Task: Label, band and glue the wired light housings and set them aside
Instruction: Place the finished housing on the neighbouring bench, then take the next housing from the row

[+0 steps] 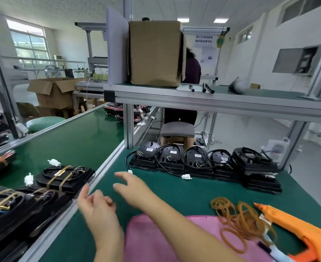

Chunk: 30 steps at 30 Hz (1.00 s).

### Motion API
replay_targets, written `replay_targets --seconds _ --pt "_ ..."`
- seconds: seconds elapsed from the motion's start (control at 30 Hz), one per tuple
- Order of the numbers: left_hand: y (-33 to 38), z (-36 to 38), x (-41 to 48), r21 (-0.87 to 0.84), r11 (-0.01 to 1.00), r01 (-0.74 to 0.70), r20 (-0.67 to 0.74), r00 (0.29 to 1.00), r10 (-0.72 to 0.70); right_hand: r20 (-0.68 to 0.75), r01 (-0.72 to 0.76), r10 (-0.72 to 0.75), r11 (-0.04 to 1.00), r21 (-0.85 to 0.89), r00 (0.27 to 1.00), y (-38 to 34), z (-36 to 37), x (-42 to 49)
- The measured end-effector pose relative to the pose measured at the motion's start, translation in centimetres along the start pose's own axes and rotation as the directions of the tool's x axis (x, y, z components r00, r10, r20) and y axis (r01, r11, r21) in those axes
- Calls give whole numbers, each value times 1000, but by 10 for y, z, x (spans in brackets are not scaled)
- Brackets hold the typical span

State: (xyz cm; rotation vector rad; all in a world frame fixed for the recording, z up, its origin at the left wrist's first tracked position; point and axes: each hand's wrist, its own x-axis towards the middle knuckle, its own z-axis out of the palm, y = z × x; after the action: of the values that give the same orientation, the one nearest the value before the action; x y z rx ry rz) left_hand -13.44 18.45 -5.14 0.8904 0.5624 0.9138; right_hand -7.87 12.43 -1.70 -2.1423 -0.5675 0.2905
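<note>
Wired light housings [203, 161] stand in a row at the back of the green surface [174, 195]; banded housings [65, 176] lie on the conveyor [80, 137] to the left. The right hand [133, 190] is stretched flat, the left hand [97, 207] loosely bent, both hands empty. Rubber bands [237, 220] and a glue gun [297, 231] lie to the right. A closed cardboard box [155, 53] sits on the shelf [250, 95] above; an open carton [54, 89] hides its contents
</note>
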Motion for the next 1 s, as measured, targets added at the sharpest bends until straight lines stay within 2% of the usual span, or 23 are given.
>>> replay_targets --seconds 0.03,0.1,0.17,0.27,0.33,0.37,0.4,0.53,0.63,0.83,1.0 --pt "-9 14 -12 47 999 21 95 995 -26 -79 -42 43 999 20 996 18 -25 -5" --pt "-26 41 -32 148 980 130 250 954 -164 -253 -118 131 991 68 959 54 -74 -18" --pt "-43 64 -54 241 950 197 361 891 -276 -429 -187 199 980 69 881 90 -121 -35" --pt "-68 85 -88 358 904 234 467 794 -390 -697 -350 234 936 -26 678 140 -184 -66" --pt "-80 88 -103 389 887 249 501 751 -430 -833 -510 183 850 -133 523 167 -219 -84" --pt "-84 88 -107 397 882 255 509 738 -443 -869 -587 146 788 -187 473 179 -234 -92" --pt "-87 87 -111 402 879 257 514 731 -449 -882 -649 113 720 -245 458 191 -247 -99" --pt "-95 79 -117 425 868 256 524 712 -467 -803 -741 102 468 -481 587 225 -282 -109" --pt "-97 75 -115 443 860 253 527 703 -478 -757 -728 77 351 -589 649 232 -292 -101" --pt "-99 70 -108 455 858 239 527 704 -476 -708 -699 97 301 -649 699 230 -295 -94" --pt "-99 69 -109 468 847 253 521 695 -496 -717 -661 16 403 -633 697 222 -295 -91"
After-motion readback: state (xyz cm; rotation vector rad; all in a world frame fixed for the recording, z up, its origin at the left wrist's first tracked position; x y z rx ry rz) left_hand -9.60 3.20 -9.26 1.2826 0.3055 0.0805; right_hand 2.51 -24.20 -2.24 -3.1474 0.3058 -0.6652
